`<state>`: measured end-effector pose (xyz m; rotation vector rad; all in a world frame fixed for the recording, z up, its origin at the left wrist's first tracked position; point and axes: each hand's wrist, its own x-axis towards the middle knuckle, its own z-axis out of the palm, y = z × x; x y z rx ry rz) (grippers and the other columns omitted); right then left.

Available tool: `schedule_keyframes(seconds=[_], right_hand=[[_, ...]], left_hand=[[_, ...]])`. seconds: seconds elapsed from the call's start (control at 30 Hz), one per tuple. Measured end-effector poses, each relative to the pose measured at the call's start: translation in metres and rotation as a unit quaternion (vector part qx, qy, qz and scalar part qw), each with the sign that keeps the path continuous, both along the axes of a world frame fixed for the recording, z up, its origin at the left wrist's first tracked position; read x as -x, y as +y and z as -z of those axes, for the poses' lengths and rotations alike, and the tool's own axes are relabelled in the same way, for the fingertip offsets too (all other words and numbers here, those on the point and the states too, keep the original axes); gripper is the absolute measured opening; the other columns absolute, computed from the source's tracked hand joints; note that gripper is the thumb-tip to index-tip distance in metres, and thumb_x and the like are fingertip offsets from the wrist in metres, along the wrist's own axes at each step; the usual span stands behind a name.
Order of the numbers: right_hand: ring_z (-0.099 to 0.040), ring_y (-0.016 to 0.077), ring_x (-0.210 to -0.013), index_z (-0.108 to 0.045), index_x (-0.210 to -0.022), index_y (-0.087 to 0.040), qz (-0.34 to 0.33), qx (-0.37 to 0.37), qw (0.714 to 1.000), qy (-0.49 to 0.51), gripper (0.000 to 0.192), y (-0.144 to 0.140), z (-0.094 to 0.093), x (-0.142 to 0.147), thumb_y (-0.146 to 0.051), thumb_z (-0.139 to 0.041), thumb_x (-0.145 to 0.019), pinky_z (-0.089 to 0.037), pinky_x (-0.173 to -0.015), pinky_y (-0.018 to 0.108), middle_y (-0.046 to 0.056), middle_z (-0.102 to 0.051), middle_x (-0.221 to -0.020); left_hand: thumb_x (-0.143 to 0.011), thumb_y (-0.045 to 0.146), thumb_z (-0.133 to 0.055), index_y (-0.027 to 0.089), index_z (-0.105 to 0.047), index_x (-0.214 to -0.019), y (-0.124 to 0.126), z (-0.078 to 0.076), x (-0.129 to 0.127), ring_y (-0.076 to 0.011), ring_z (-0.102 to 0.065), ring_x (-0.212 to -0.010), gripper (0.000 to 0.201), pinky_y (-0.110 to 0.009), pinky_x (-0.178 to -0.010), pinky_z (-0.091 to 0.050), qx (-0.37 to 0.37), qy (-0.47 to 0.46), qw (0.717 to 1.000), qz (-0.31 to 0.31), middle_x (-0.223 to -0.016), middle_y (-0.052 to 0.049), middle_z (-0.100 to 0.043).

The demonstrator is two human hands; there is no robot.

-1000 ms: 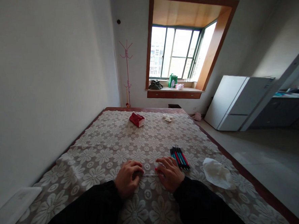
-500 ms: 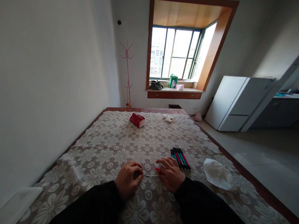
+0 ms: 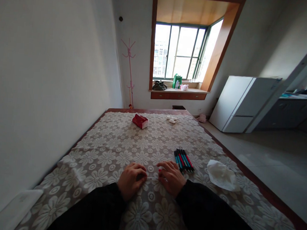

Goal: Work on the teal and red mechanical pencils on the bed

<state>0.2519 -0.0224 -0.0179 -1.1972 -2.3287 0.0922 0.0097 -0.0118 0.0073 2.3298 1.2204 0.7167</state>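
Note:
My left hand [image 3: 131, 180] and my right hand [image 3: 170, 178] rest close together on the flowered lace tablecloth [image 3: 109, 154]. Between them runs a thin white rod [image 3: 152, 177], like a pen refill. Each hand pinches one end of it. A small red piece [image 3: 159, 170] shows at my right fingertips. Just right of my right hand lies a bundle of several pens [image 3: 183, 160] with blue, red and black barrels, untouched. Both my sleeves are dark.
A crumpled white tissue [image 3: 221, 174] lies right of the pens. A red pack [image 3: 140, 121] and a small white scrap [image 3: 172, 120] sit at the far end. The wall runs along the left. A white fridge [image 3: 241, 103] stands on the floor to the right.
My hands have stayed almost in place, still holding the thin rod between them. The camera has tilted slightly, so everything sits a little differently in view.

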Motion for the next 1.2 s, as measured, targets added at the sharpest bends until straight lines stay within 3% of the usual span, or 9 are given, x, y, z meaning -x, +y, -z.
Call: schedule_keyframes(seconds=[0.2,0.47,0.67,0.87,1.2], right_hand=[[-0.055,0.0237,-0.116,-0.063,-0.085,-0.022,0.009,0.000,1.000,0.002,0.008,-0.0016,-0.0042,0.0008,-0.016,-0.067,-0.082,-0.035,-0.106,0.046,0.003,-0.065,-0.125],[-0.057,0.0219,-0.111,-0.063,-0.088,-0.023,-0.005,-0.011,1.000,0.018,0.009,-0.0058,-0.0062,0.0086,-0.016,-0.066,-0.084,-0.039,-0.102,0.042,0.003,-0.066,-0.121],[-0.058,0.0229,-0.111,-0.062,-0.087,-0.022,0.039,-0.007,0.997,0.072,0.008,-0.0016,-0.0013,0.0040,-0.015,-0.062,-0.086,-0.043,-0.096,0.041,0.005,-0.066,-0.120],[-0.057,0.0244,-0.113,-0.064,-0.084,-0.022,0.076,-0.011,0.996,0.052,0.008,-0.0006,-0.0002,0.0027,-0.014,-0.062,-0.085,-0.040,-0.100,0.044,0.005,-0.066,-0.121],[-0.056,0.0244,-0.115,-0.064,-0.087,-0.022,0.071,-0.008,0.997,0.033,0.008,-0.0010,0.0024,0.0026,-0.014,-0.063,-0.084,-0.040,-0.102,0.045,0.005,-0.065,-0.124]], left_hand=[[-0.088,0.026,-0.065,0.027,-0.076,-0.087,0.0008,0.0005,0.0002,-0.0238,-0.059,-0.109,0.011,-0.039,-0.097,-0.044,-0.012,0.001,1.000,-0.004,-0.111,-0.003,-0.071],[-0.091,0.032,-0.063,0.027,-0.074,-0.092,-0.0022,-0.0004,-0.0024,-0.0238,-0.060,-0.108,0.012,-0.041,-0.098,-0.044,-0.053,-0.003,0.998,0.046,-0.110,-0.004,-0.072],[-0.090,0.021,-0.056,0.024,-0.063,-0.118,-0.0024,0.0004,-0.0005,-0.0248,-0.056,-0.116,0.030,-0.041,-0.101,-0.042,-0.056,-0.048,0.997,-0.029,-0.120,-0.007,-0.066],[-0.085,0.020,-0.058,0.024,-0.069,-0.096,-0.0005,0.0045,0.0001,-0.0262,-0.058,-0.106,0.016,-0.041,-0.092,-0.043,-0.031,0.012,0.998,-0.048,-0.105,-0.006,-0.068],[-0.087,0.020,-0.059,0.026,-0.070,-0.095,-0.0004,0.0024,-0.0006,-0.0244,-0.059,-0.102,0.015,-0.038,-0.092,-0.042,-0.019,0.002,1.000,-0.022,-0.100,-0.003,-0.071]])
